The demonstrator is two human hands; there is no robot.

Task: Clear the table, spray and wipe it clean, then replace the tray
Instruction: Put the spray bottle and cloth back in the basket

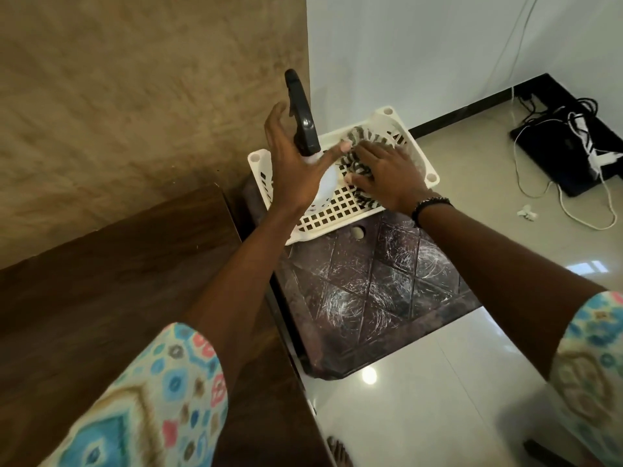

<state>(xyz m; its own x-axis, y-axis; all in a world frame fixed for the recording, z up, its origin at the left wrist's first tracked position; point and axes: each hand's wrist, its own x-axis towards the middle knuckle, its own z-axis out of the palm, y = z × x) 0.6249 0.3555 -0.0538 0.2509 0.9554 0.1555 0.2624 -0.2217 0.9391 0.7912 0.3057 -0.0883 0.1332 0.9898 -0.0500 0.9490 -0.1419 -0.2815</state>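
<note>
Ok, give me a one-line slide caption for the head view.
Left hand holds spray bottle while right hand presses striped cloth into white tray on dark table.

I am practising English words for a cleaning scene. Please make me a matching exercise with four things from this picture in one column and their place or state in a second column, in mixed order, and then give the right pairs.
Column one:
1. spray bottle
2. striped cloth
3. white tray
4. dark table

Column two:
A. scratched top, with the tray on its far end
B. under the right hand, lying in the tray
C. perforated bottom, holes in its corners
D. at the left hand, black trigger head up

Pairs: 1-D, 2-B, 3-C, 4-A
</note>
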